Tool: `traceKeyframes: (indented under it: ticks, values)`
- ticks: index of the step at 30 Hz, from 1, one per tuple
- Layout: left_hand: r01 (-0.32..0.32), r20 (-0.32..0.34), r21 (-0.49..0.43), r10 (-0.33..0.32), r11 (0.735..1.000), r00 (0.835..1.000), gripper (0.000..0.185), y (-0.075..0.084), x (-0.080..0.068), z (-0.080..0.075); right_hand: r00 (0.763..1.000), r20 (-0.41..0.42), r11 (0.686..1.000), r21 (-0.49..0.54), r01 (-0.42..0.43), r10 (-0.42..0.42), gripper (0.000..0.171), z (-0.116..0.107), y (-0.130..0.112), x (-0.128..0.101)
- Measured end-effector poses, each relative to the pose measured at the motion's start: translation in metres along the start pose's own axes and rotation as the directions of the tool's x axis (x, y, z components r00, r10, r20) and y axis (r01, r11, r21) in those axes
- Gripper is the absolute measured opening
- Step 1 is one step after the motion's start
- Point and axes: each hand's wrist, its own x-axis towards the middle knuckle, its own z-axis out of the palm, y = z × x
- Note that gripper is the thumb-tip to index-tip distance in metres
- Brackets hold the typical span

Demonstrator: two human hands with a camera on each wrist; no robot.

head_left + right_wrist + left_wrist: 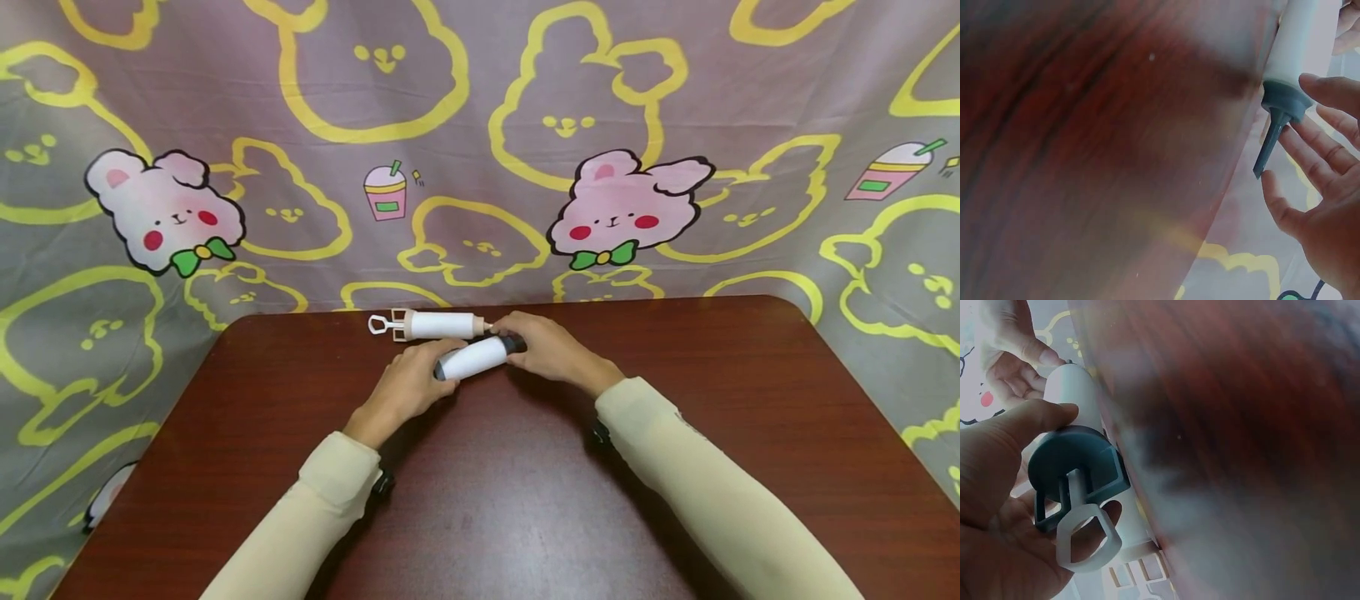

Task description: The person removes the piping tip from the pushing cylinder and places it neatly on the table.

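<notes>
A white-barrelled syringe [472, 359] with dark grey-green ends is held above the table between both hands, tilted with its nozzle end farther back. My left hand [408, 383] grips its handle end, thumb across the barrel beside the dark flange [1072, 456]. A white loop handle [1063, 544] sticks out there. At the other end, my right hand [555, 350] pinches the dark collar [1285, 99], with the slim nozzle [1270, 147] pointing out past the fingers. Behind it lies a second syringe [442, 325], white with beige ends, close to the right fingertips.
The dark red-brown table [510, 500] has rounded back corners. Right behind its back edge hangs a patterned curtain [480, 100] with yellow outlines and rabbit faces. The second syringe lies along that back edge, its loop handle [377, 325] to the left.
</notes>
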Motion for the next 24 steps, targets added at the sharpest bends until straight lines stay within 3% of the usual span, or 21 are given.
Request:
traceKeyframes:
  ticks: [8,16,24]
  values:
    - [-0.033,-0.012,-0.010,0.033,0.999,0.999,0.058,-0.002,-0.003,-0.003,1.000,-0.013,1.000,0.023,-0.004,0.004,0.039,-0.007,-0.003,-0.008]
    - [-0.054,-0.032,0.005,0.054,0.999,0.998,0.055,-0.003,-0.005,-0.005,0.999,-0.033,0.990,0.139,0.030,-0.026,0.033,-0.012,-0.001,-0.017]
    - [-0.130,-0.068,-0.028,0.128,0.991,0.990,0.054,-0.001,-0.008,-0.008,0.999,-0.046,0.968,0.250,0.029,-0.018,0.031,-0.019,-0.004,-0.027]
